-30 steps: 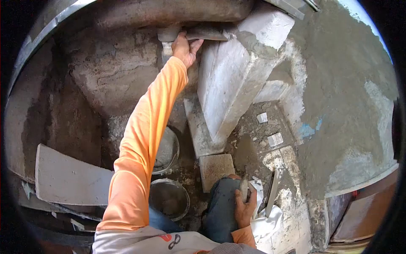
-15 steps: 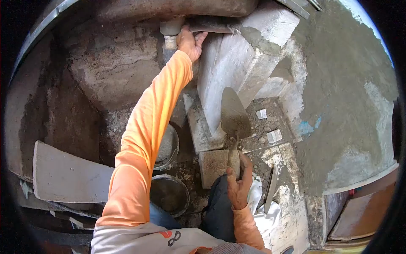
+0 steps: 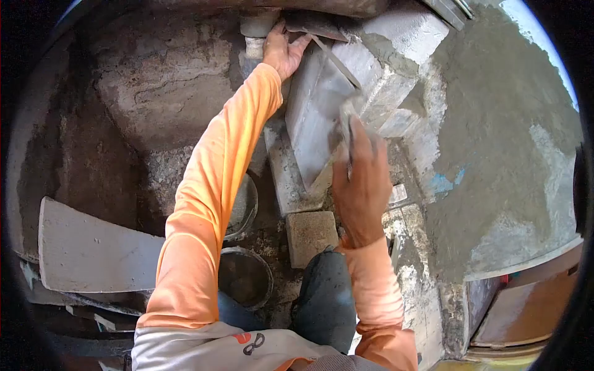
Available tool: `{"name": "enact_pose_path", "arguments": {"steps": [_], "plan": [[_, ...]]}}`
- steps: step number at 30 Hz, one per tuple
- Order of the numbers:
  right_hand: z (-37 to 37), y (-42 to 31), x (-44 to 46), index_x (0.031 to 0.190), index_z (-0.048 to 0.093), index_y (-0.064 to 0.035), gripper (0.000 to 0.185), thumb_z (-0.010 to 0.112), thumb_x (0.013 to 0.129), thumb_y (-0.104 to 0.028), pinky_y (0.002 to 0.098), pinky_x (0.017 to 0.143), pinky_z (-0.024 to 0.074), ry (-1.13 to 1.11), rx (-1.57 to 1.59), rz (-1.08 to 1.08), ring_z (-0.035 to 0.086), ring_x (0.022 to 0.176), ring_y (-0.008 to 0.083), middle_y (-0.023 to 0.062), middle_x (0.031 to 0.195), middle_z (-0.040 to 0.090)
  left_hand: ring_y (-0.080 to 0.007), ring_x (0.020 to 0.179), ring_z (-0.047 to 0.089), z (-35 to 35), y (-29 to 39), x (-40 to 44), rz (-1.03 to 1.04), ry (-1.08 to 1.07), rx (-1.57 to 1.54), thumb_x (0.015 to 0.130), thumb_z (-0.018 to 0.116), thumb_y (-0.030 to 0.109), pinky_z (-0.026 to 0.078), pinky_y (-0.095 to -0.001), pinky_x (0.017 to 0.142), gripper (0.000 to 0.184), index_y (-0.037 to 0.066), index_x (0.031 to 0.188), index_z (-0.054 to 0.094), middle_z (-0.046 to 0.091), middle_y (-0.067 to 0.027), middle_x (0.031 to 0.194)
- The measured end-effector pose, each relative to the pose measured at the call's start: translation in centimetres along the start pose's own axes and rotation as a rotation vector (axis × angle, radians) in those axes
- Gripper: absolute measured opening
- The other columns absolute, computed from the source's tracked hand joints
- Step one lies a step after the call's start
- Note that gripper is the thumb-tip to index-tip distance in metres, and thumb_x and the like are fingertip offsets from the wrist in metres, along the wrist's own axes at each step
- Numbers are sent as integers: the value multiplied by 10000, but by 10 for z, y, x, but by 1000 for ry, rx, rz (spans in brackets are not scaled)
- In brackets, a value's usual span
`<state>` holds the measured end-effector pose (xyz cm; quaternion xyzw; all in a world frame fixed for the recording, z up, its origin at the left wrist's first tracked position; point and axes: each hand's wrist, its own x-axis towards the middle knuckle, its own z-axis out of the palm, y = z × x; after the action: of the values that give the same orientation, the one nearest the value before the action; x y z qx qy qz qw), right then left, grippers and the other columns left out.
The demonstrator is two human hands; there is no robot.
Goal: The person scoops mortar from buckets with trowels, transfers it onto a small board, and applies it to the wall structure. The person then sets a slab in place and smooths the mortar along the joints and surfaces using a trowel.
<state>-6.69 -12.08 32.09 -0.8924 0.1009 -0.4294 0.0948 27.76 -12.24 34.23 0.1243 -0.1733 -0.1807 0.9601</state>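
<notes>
My left hand (image 3: 284, 54) reaches up under the overhanging ledge, beside a grey pipe (image 3: 255, 46). Its fingers and thumb are at the left end of a thin dark slab (image 3: 322, 26), seemingly holding it; the fingertips are partly hidden. My right hand (image 3: 364, 185) is wrapped round the handle of a pointing trowel (image 3: 337, 65). The trowel's blade is raised and seen almost edge-on, near the slab and in front of a pale block (image 3: 312, 117). Motion blurs the handle and the lower blade. Wet-looking grey mortar (image 3: 399, 59) lies on top of the block.
Two round buckets (image 3: 270, 281) (image 3: 252, 207) stand below my left arm. A small square block (image 3: 312, 238) lies by my knee. A curved pale panel (image 3: 93, 247) is at left, and a mortar-coated surface (image 3: 495, 154) curves along the right.
My right hand has raised the trowel from low near my knee to beside the pale block, turning the blade from flat view to edge-on. My left hand stays by the pipe and slab.
</notes>
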Motion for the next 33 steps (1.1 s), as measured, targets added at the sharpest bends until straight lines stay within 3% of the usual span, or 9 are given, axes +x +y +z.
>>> {"name": "enact_pose_path", "arguments": {"steps": [8, 11, 14, 17, 19, 23, 25, 28, 33], "plan": [[23, 0, 6, 1394, 562, -52, 460, 630, 942, -101, 456, 827, 538, -28, -38, 12, 636, 979, 399, 214, 1104, 617, -319, 1050, 645, 8, -5, -3, 47, 75, -23, 1100, 450, 247, 624, -516, 919, 276, 39, 1252, 550, 626, -112, 1184], [37, 19, -13, 1433, 548, -139, 498, 648, 945, -136, 500, 747, 585, 107, 76, -92, 654, 948, 454, 257, 1090, 582, -337, 1134, 634, 4, -9, -2, 67, 83, -5, 1070, 498, 234, 608, -518, 918, 317, 55, 1330, 534, 618, -111, 1278], [38, 29, -19, 1439, 540, -127, 511, 658, 942, -116, 503, 737, 575, 183, 82, -194, 646, 925, 454, 256, 1098, 581, -334, 1078, 662, 3, -9, 3, 95, 50, -37, 1065, 513, 241, 624, -498, 888, 310, 60, 1314, 549, 642, -97, 1235], [27, 26, -27, 1444, 532, -114, 507, 649, 951, -122, 511, 741, 565, 36, 119, -68, 641, 920, 455, 258, 1119, 590, -324, 1048, 675, 1, -12, 7, 88, 35, -23, 1062, 521, 244, 630, -475, 882, 307, 69, 1311, 561, 650, -86, 1225], [24, 24, -28, 1417, 524, -27, 481, 639, 951, -53, 460, 856, 514, -53, 158, 29, 606, 998, 415, 234, 1200, 618, -314, 1067, 668, 0, -16, 13, 108, -25, -60, 1057, 538, 238, 638, -450, 864, 302, 75, 1309, 569, 647, -89, 1237], [30, 31, -23, 1416, 530, -31, 485, 643, 945, -47, 455, 863, 514, -9, 189, 13, 611, 1011, 408, 221, 1157, 622, -315, 1140, 636, 0, -14, 15, 115, 5, -46, 1058, 536, 239, 619, -489, 913, 312, 77, 1324, 557, 631, -100, 1258], [34, 33, -11, 1445, 537, -128, 498, 626, 955, -146, 464, 761, 577, 36, 77, -32, 650, 957, 399, 215, 1130, 620, -314, 1154, 657, -11, -13, 28, 66, 54, -9, 1052, 563, 367, 648, -396, 806, 428, 157, 1425, 547, 587, -108, 1404], [33, 25, 18, 1445, 543, -134, 522, 627, 930, -130, 416, 762, 586, 125, -152, -128, 665, 985, 343, 176, 1148, 638, -319, 1141, 660, -32, -10, 44, -76, -101, -92, 1057, 557, 350, 646, -414, 839, 352, 103, 1303, 602, 670, -98, 1227], [35, 8, 52, 1378, 616, -147, 473, 670, 908, -127, 419, 788, 572, 174, -185, -248, 648, 991, 340, 153, 1131, 624, -310, 1135, 662, -16, -12, 40, -12, -55, -158, 1077, 507, 334, 611, -436, 944, 333, 97, 1287, 607, 675, -103, 1216]]}}
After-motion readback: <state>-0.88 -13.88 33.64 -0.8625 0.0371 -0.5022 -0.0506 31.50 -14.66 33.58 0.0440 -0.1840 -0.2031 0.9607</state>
